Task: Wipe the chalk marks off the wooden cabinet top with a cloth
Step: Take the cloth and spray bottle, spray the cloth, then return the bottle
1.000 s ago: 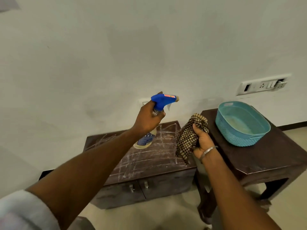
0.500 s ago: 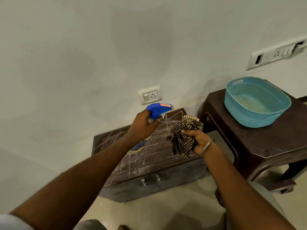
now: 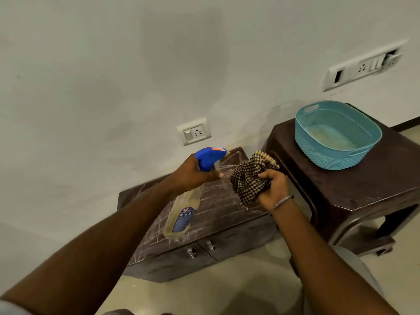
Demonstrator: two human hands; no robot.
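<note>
**Two hands are hovering over the chalked worktop (image 3: 216, 209)**

We are looking down at our right hand (image 3: 273, 189), which is clenching a bunched cloth (image 3: 248, 178) in curled fingers. The cloth is hanging in the air above the right end of the worktop, clear of the wood. Just to its left, our left hand (image 3: 193, 175) is wrapping around the neck of a spray bottle (image 3: 192, 197), whose base is tilting down toward the worktop.

The cloth is showing a woven check of dark brown and tan, with a fringed edge at the top. The worktop is flat, rectangular, dark wood grain, and white chalk marks (image 3: 227, 196) are crossing it in a rough grid and loose scribbles. The bottle is looking translucent and yellowish under a blue plastic trigger head (image 3: 209, 159). A thin metal bangle (image 3: 283, 201) is circling our right wrist. To the right, a teal plastic basket (image 3: 318, 153) with perforated walls is sitting on a dark brown stool (image 3: 375, 178).

A blue label (image 3: 184, 218) is showing on the bottle and an orange sticker (image 3: 216, 149) on the trigger head. We are finding both too blurred to read.
</note>
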